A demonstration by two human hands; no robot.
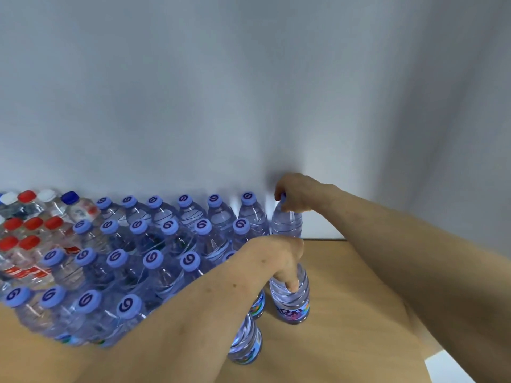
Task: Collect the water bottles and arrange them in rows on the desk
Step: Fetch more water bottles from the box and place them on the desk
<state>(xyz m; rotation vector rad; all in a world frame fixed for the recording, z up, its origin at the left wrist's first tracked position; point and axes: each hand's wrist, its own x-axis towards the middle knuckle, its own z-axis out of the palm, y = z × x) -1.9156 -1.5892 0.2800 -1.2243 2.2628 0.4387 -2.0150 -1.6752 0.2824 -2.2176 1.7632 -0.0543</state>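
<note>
Several clear water bottles with lilac caps [154, 258] stand in rows on the wooden desk [345, 299], filling its left and middle. My right hand [297, 193] is shut on the cap of a bottle [287, 221] at the right end of the back row, against the wall. My left hand [282, 258] grips the neck of another bottle [291, 299], which stands at the right end of a nearer row. My left forearm hides parts of the front rows.
A cluster of bottles with red, white and blue caps [30, 225] stands at the far left. A plain pale wall [249, 92] rises right behind the back row. The desk's right edge [425, 363] shows at the lower right.
</note>
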